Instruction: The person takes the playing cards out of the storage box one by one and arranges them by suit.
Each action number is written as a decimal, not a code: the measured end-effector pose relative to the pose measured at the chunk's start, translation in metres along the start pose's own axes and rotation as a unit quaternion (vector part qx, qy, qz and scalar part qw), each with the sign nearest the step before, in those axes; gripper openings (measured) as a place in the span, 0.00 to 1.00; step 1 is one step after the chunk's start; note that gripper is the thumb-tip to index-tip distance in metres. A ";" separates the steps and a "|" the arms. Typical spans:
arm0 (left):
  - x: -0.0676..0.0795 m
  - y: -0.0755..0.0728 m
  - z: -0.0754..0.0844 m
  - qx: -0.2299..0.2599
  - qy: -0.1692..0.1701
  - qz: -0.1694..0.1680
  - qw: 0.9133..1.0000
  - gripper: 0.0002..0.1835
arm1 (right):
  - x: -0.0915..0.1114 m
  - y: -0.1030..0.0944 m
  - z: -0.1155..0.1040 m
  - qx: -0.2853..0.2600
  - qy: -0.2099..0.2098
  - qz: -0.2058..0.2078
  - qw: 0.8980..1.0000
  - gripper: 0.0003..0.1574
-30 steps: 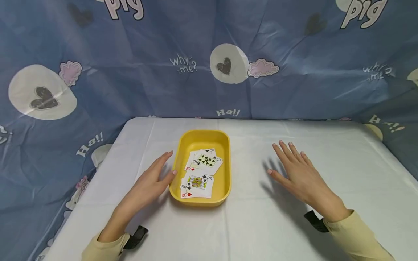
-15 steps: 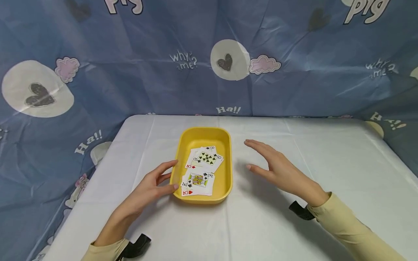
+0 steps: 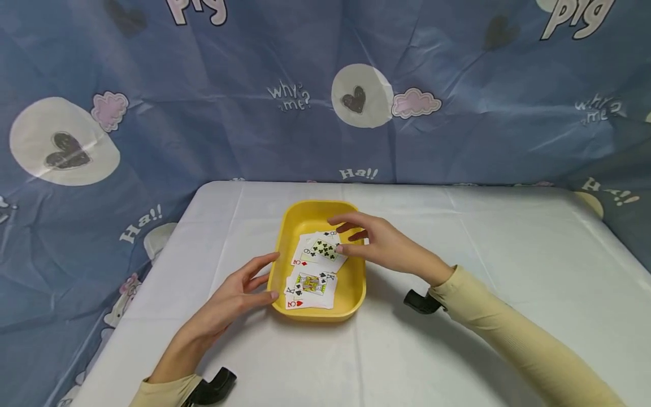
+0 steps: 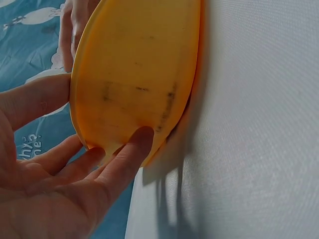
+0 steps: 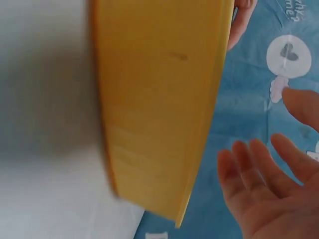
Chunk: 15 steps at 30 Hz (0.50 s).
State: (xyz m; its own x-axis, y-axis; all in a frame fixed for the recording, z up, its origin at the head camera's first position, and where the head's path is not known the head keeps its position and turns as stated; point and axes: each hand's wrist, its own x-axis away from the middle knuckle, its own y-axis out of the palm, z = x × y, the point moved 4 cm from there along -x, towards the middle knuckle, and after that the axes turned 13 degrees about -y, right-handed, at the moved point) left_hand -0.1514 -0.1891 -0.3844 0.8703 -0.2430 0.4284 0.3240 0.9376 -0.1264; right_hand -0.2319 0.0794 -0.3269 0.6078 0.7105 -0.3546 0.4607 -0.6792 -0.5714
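A yellow plastic tray with rounded corners rests on the table, holding playing cards in two loose groups. On top of the upper group shows a nine of clubs; a king of spades tops the lower one. At the tray's left side is my left hand, its fingertips against the outer wall and rim, as the left wrist view also shows. My right hand reaches over the right rim, fingers spread and slightly bent above the upper cards, with nothing between them. The right wrist view shows its fingers above rim level.
A white cloth covers the table. Behind it and along the left hangs a blue printed curtain. A black strap is at the right wrist, another black strap at the left.
My right hand has moved left from beside the tray to over the upper cards. My left hand has come down against the tray's left side. The tray and cards stay put.
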 end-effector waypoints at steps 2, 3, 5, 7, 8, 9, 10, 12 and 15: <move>0.001 0.000 -0.001 0.002 0.000 0.000 1.000 0.40 | -0.014 0.005 0.005 -0.016 -0.003 -0.022 1.000 0.31; 0.001 -0.001 -0.001 0.002 0.000 -0.001 1.000 0.40 | -0.020 0.007 0.008 -0.025 0.000 -0.036 0.999 0.31; 0.001 0.000 -0.002 0.003 -0.001 -0.002 1.000 0.40 | -0.034 0.011 0.016 -0.043 0.005 -0.068 0.997 0.32; 0.002 0.000 -0.002 0.003 0.001 -0.005 1.000 0.40 | -0.047 0.014 0.026 -0.056 0.015 -0.102 0.993 0.32; 0.001 0.000 -0.002 0.003 0.001 -0.006 1.000 0.40 | -0.053 0.015 0.030 -0.059 0.016 -0.120 0.991 0.32; 0.001 0.000 -0.001 0.004 0.001 -0.008 1.000 0.40 | -0.058 0.017 0.035 -0.062 0.018 -0.138 0.988 0.32; 0.001 0.000 -0.001 0.005 0.001 -0.009 1.000 0.40 | -0.063 0.018 0.039 -0.065 0.018 -0.154 0.986 0.32; 0.002 0.000 0.000 0.007 -0.001 -0.011 1.000 0.40 | -0.071 0.021 0.048 -0.059 0.018 -0.180 0.982 0.32; 0.002 0.000 0.000 0.012 -0.002 -0.013 1.000 0.40 | -0.079 0.025 0.058 -0.027 0.016 -0.215 0.976 0.33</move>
State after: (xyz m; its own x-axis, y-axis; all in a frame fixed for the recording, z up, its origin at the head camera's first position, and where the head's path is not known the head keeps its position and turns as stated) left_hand -0.1497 -0.1898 -0.3836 0.8606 -0.2661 0.4342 0.3373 0.9366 -0.0946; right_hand -0.3061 0.0170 -0.3556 0.3707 0.9264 -0.0669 0.7102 -0.3291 -0.6223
